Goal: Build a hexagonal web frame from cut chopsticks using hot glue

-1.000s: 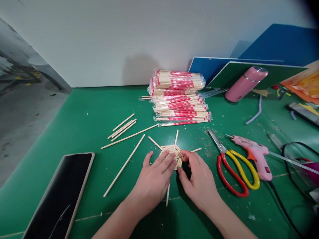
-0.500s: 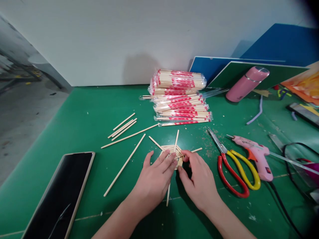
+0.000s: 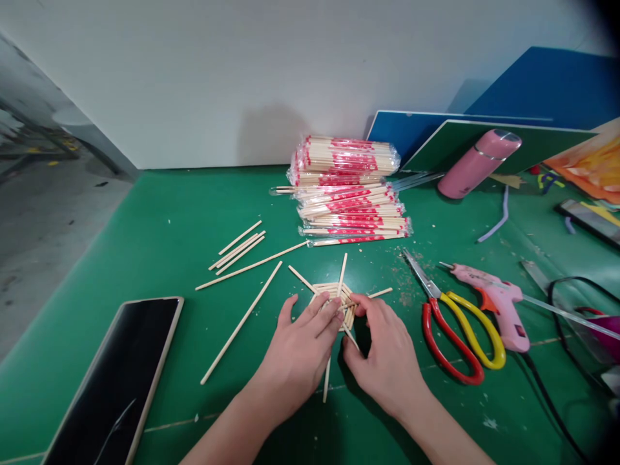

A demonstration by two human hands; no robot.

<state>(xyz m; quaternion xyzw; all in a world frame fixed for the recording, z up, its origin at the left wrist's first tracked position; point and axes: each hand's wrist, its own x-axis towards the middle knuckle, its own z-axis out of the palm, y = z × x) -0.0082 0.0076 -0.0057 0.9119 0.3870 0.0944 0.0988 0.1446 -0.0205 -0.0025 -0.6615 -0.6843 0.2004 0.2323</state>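
A small web of wooden sticks, short pieces laid around crossed spokes, lies on the green table. My left hand rests flat on its left side, fingers stretched out over the sticks. My right hand is at its right side, thumb and forefinger pinched on a short stick piece at the web's edge. One long spoke runs back toward me between my two hands.
Loose sticks lie to the left, wrapped chopstick packs stand behind. Red-and-yellow scissors and a pink glue gun with its cable lie to the right. A phone lies at the front left. A pink bottle and boards are at the back right.
My right hand has slid slightly toward me along the web's right edge, and a short stick piece now shows at its thumb. My left hand has stayed in place.
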